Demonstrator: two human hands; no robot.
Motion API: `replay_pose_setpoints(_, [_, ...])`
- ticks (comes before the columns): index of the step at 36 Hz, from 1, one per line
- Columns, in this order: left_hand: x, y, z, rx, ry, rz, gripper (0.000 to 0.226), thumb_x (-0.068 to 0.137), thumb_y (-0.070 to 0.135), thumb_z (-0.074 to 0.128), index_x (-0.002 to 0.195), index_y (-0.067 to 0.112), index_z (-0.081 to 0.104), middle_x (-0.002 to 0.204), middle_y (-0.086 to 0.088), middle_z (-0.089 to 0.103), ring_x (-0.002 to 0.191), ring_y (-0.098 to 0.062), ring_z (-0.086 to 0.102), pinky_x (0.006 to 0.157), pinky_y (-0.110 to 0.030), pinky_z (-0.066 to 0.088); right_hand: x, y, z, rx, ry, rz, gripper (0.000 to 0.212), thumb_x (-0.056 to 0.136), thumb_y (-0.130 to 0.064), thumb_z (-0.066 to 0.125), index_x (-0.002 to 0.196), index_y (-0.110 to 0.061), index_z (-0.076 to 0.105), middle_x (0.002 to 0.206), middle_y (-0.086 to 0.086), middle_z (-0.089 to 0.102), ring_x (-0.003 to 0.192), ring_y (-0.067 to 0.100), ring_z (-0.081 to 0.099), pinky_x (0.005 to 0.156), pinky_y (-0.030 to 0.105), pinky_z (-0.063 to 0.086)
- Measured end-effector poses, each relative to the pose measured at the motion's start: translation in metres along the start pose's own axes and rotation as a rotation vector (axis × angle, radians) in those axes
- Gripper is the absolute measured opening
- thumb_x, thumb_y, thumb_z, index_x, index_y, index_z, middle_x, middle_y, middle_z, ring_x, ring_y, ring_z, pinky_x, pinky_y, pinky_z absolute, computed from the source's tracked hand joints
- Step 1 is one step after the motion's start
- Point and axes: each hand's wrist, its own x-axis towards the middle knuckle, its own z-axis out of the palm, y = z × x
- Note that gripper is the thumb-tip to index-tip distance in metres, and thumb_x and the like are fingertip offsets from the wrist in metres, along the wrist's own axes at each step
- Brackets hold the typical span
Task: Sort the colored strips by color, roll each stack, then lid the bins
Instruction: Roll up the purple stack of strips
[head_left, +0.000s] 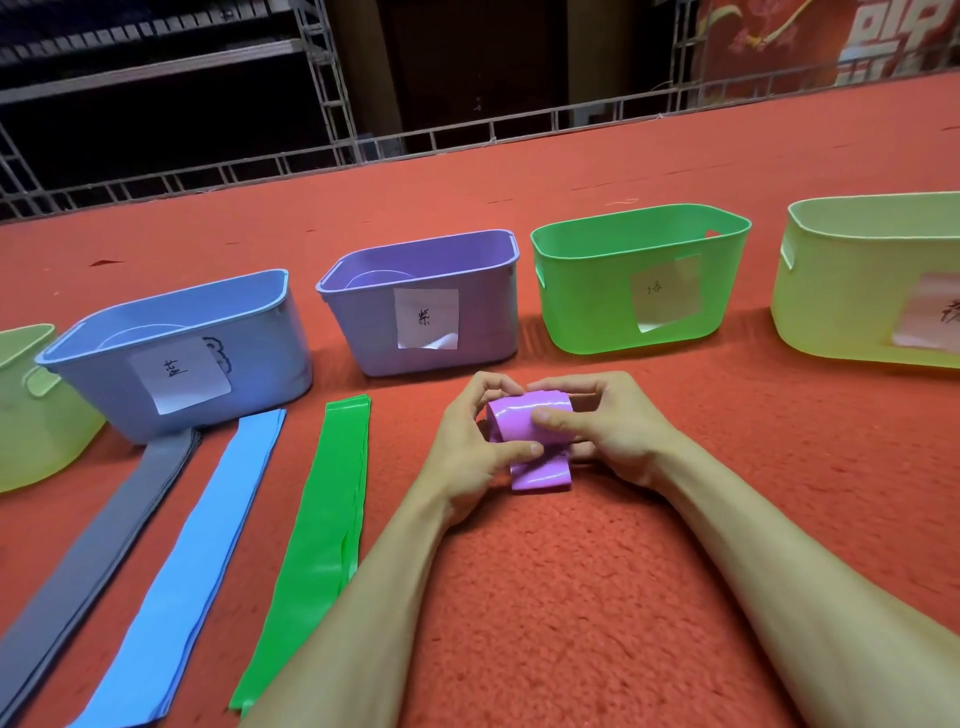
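A purple strip stack (535, 441) is mostly rolled up, with a short tail lying on the red carpet. My left hand (472, 441) and my right hand (613, 423) both grip the roll from either side, thumbs on top. To the left lie three flat stacks: green strips (324, 525), blue strips (202, 551) and grey strips (98, 545). Behind them stand labelled bins without lids: a blue bin (249, 358), a purple bin (483, 322), a green bin (587, 306) and a yellow-green bin (841, 296).
Another yellow-green bin (36, 415) is cut off at the left edge. The red carpet (545, 597) covers the whole work surface. A metal truss railing (363, 150) runs along the far edge, with dark shelving behind.
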Motion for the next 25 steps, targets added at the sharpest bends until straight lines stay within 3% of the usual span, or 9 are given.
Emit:
replay_pose_setpoints(6, [0.0021, 0.0028, 0.0046, -0.251, -0.004, -0.149, 0.032, 0.068, 0.006, 0.063, 0.095, 0.015, 0.049, 0.093, -0.006, 0.055, 0.074, -0.016, 0.058, 0.063, -0.028, 0.048, -0.0006, 0.0025, -0.0021, 0.007, -0.018, -0.03, 0.038, 0.068, 0.009, 0.075, 0.1, -0.012, 0.07, 0.094, 0.007, 0.074, 0.071, 0.017, 0.066, 0.057, 0.029, 0.057])
replay_pose_setpoints(9, [0.0028, -0.0012, 0.0045, -0.146, 0.024, -0.17, 0.028, 0.072, 0.03, 0.07, 0.093, 0.02, 0.054, 0.094, -0.006, 0.06, 0.081, -0.019, 0.057, 0.07, -0.033, 0.047, -0.0001, 0.0046, -0.0053, -0.078, 0.009, -0.085, 0.045, 0.064, 0.008, 0.079, 0.104, -0.012, 0.07, 0.101, 0.006, 0.073, 0.079, 0.015, 0.066, 0.065, 0.033, 0.059])
replay_pose_setpoints(13, [0.0009, 0.0004, 0.0021, -0.071, 0.004, -0.182, 0.035, 0.07, 0.036, 0.075, 0.096, 0.023, 0.056, 0.087, -0.002, 0.062, 0.064, -0.011, 0.058, 0.048, -0.022, 0.046, -0.0009, 0.0034, -0.0079, -0.138, 0.027, -0.13, 0.052, 0.06, 0.009, 0.081, 0.105, -0.014, 0.07, 0.104, 0.002, 0.072, 0.083, 0.009, 0.067, 0.07, 0.029, 0.058])
replay_pose_setpoints(16, [0.0005, 0.0008, -0.0001, -0.047, 0.004, -0.159, 0.037, 0.066, 0.04, 0.077, 0.096, 0.026, 0.06, 0.093, 0.001, 0.067, 0.079, -0.014, 0.063, 0.065, -0.032, 0.053, -0.0022, 0.0014, -0.0067, -0.089, 0.033, -0.137, 0.053, 0.059, 0.014, 0.079, 0.103, -0.014, 0.069, 0.099, -0.003, 0.072, 0.078, 0.004, 0.067, 0.061, 0.021, 0.054])
replay_pose_setpoints(19, [-0.0008, 0.0022, -0.0007, -0.028, 0.007, -0.154, 0.035, 0.065, 0.039, 0.079, 0.096, 0.031, 0.063, 0.101, 0.002, 0.069, 0.093, -0.018, 0.065, 0.084, -0.043, 0.054, -0.0015, 0.0018, -0.0083, -0.13, 0.06, -0.188, 0.055, 0.056, 0.013, 0.081, 0.1, -0.018, 0.069, 0.101, -0.006, 0.072, 0.083, 0.003, 0.066, 0.068, 0.018, 0.053])
replay_pose_setpoints(25, [-0.0013, 0.0037, -0.0036, -0.069, 0.038, -0.176, 0.036, 0.064, 0.022, 0.082, 0.096, 0.024, 0.065, 0.097, -0.002, 0.07, 0.086, -0.019, 0.066, 0.078, -0.041, 0.055, -0.0001, 0.007, -0.0086, -0.141, 0.058, -0.204, 0.059, 0.056, 0.015, 0.081, 0.106, -0.013, 0.068, 0.104, -0.004, 0.071, 0.087, 0.004, 0.066, 0.075, 0.018, 0.053])
